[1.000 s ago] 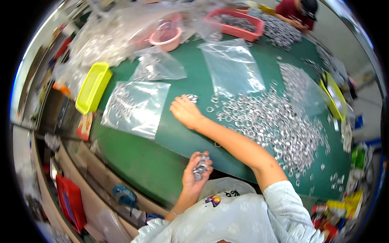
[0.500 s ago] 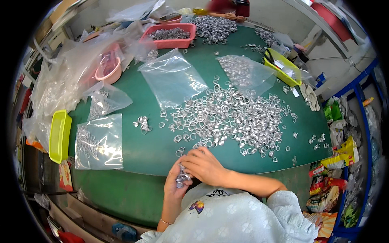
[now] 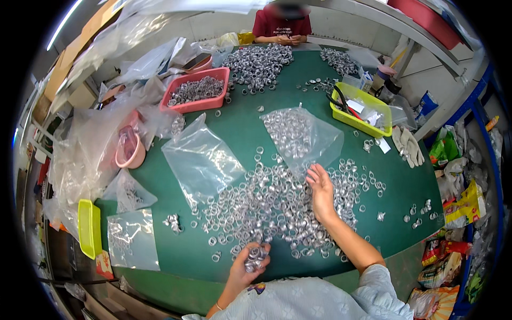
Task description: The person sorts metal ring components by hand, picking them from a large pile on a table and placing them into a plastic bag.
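Observation:
My left hand [image 3: 247, 265], near the table's front edge, is curled around a small handful of silvery metal rings [image 3: 256, 256]. Over the large pile of similar rings [image 3: 261, 186] reaches my right hand [image 3: 321, 194], its fingers stretched out and nothing visible in them. Its fingertips are at the lower edge of a clear plastic bag [image 3: 326, 140] partly filled with rings; whether they touch it I cannot tell. Left of that bag a flat clear bag [image 3: 205, 162] lies against the pile. A little cluster of rings [image 3: 173, 223] sits apart on the left.
On the green table [image 3: 186, 256] are a pink basket of rings [image 3: 166, 98], a yellow-green basket [image 3: 362, 127], gloves [image 3: 408, 146] and a filled bag [image 3: 121, 242]. A yellow-green tray [image 3: 89, 229] stands at the left edge. Across the table sits a person [image 3: 281, 26] beside another ring heap [image 3: 258, 64].
My right hand has left my left hand and moved forward and right over the pile, fingers opening out. My left hand still holds rings. The view has tilted up.

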The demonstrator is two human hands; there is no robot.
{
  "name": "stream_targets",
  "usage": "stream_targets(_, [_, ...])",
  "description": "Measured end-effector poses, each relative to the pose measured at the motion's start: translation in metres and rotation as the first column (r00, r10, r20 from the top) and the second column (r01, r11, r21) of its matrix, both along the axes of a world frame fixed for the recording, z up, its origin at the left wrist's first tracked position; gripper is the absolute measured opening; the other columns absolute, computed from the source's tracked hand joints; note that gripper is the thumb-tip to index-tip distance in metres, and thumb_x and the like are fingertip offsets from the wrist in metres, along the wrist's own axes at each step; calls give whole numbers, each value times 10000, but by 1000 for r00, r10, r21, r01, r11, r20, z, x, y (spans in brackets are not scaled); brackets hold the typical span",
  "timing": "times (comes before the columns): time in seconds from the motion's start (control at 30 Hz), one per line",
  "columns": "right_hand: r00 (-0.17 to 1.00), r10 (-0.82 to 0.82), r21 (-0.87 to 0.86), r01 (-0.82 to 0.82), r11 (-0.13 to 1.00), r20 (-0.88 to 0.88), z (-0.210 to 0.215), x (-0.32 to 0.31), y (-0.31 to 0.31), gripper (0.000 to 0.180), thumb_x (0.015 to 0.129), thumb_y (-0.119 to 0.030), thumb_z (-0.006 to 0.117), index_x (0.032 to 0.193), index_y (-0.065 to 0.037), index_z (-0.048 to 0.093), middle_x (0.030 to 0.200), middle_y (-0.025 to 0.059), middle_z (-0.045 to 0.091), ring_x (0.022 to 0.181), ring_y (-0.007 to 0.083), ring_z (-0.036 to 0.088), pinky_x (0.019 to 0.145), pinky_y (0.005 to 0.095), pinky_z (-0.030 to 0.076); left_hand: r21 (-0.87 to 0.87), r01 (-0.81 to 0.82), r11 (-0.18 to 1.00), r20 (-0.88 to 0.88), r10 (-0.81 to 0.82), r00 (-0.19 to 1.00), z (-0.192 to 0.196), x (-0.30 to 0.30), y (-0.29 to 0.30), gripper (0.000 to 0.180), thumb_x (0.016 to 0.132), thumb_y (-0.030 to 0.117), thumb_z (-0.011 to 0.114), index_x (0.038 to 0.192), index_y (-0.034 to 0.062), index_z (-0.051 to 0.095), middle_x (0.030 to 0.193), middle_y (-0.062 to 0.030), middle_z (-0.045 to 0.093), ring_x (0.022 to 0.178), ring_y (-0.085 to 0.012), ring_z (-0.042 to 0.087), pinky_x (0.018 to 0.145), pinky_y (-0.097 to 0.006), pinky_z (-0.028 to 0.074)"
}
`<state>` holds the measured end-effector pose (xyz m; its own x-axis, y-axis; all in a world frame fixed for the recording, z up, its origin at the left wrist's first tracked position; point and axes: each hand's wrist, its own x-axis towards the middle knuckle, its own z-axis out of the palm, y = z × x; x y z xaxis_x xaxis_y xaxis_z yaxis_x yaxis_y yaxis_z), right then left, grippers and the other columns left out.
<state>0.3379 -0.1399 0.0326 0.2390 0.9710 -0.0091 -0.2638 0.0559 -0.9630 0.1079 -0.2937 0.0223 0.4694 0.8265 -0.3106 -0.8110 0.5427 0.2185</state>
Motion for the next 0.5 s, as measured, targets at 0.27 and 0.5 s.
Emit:
stream_targets(0.27, [751,45,86,-135,987,658,-43,19,155,397,843,-52,462,1240,-69,480,1282,144,464,1242,318,353,1023,404,297,-67,177,982,-178,-186,966,55,4,33,319,800,379,622,1004,140,567,1035,-129,466,639,-183,455,404,-199,333])
stream_targets(0.5, [-13,-63,57,-290,955,998,-13,-7,180,364,779,-238,587,1109,-88,552,1265,95,446,1214,306,359,1003,468,270,-191,174,966,-149,-204,967,92,-16,48,307,795,331,643,997,111,572,1013,-137,478,661,-191,475,403,-194,334])
